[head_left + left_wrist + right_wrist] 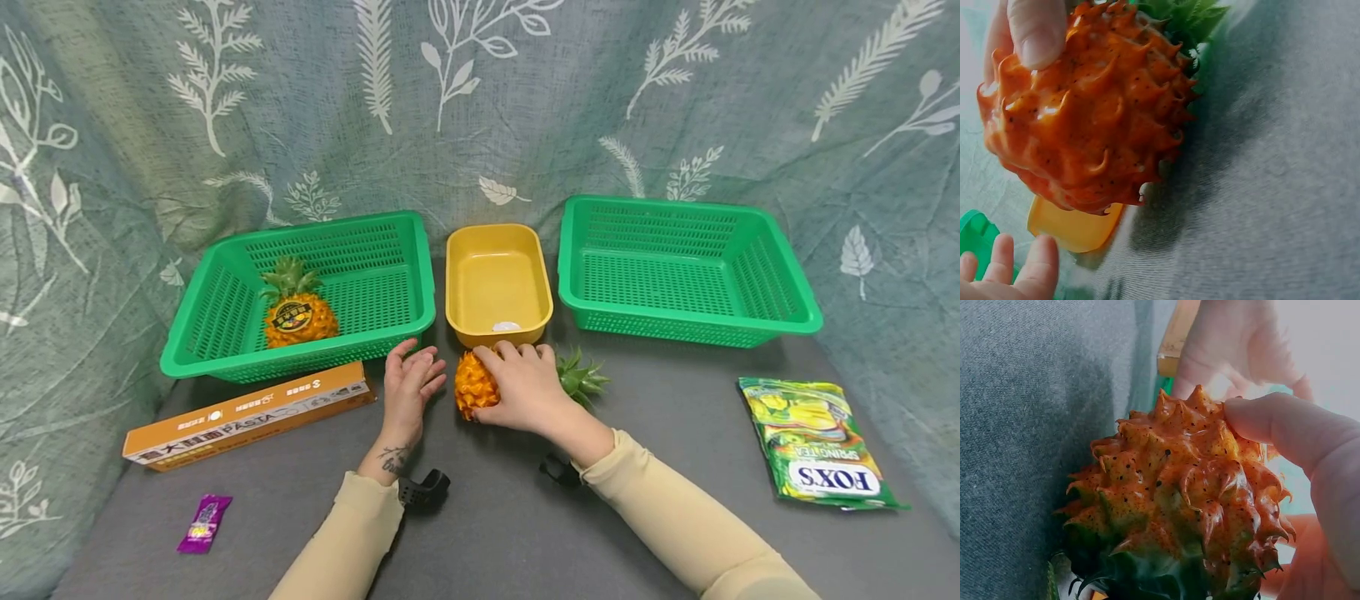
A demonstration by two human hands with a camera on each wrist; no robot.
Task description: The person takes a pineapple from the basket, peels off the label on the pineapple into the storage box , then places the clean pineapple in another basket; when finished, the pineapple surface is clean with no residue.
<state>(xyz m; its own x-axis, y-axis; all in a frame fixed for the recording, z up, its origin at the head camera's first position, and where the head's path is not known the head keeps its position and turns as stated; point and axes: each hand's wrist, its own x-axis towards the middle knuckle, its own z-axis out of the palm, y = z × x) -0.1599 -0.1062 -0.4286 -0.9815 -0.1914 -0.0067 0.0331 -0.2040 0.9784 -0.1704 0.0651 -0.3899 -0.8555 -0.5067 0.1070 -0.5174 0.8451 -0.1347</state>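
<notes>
In the head view my right hand (531,390) grips a spiky orange pineapple (472,387) from above. The fruit lies on its side, base to the left, its green leaves (581,379) sticking out to the right. Both wrist views show its bumpy skin close up, with the right thumb (1272,422) pressed on it; part of the fruit is hidden under that hand. My left hand (408,387) hovers just left of the pineapple, fingers loosely bent and apart from it, holding nothing.
A green basket (300,365) at left holds another pineapple (300,321). A yellow tub (495,283) with a small white item and a second green basket (690,329) stand behind. A pasta box (251,417), a purple packet (205,523) and a Fox's bag (817,442) lie on the grey table.
</notes>
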